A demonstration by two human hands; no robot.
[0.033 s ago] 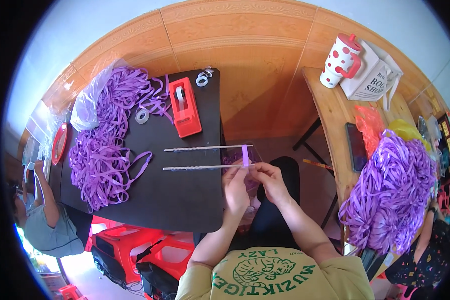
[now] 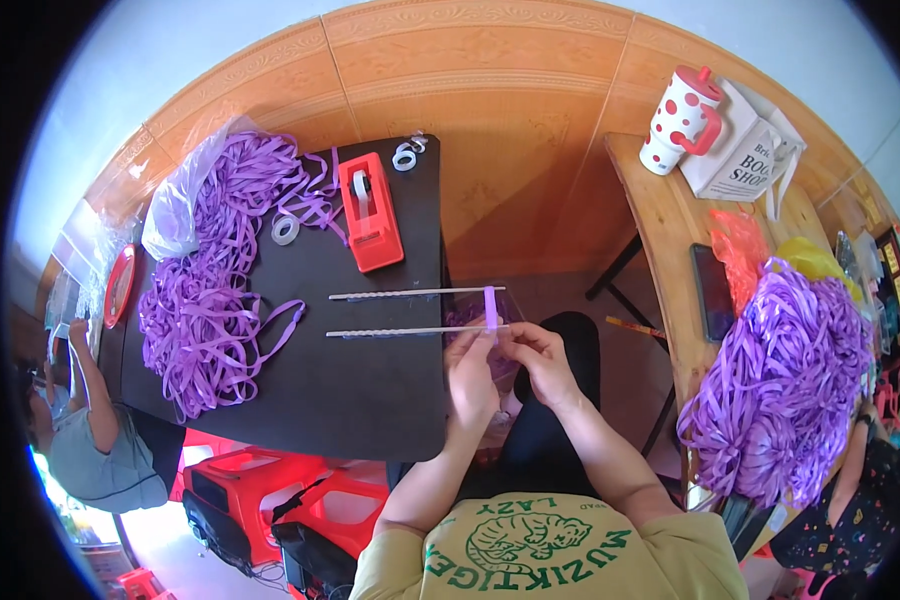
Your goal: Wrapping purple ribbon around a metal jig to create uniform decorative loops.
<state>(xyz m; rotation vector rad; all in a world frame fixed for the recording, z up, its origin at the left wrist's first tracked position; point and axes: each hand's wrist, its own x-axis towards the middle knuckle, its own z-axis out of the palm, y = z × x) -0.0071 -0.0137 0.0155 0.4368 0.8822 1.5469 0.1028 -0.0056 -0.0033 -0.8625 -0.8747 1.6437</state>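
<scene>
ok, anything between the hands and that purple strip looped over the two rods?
Nothing visible. The left hand and right hand are already at the purple strip, fingertips just below where it wraps the two metal rods. The red tape dispenser and the loose ribbon pile lie well off to the left.

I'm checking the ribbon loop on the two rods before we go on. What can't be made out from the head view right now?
- Fingertips of the left hand and right hand: too small to tell their grip on the purple ribbon loop.
- Clear bag behind the hands: contents blurred.
- Rods: how they are fixed to the black table does not show.
- Purple ribbon pile, right: cut off by the fisheye rim.
</scene>
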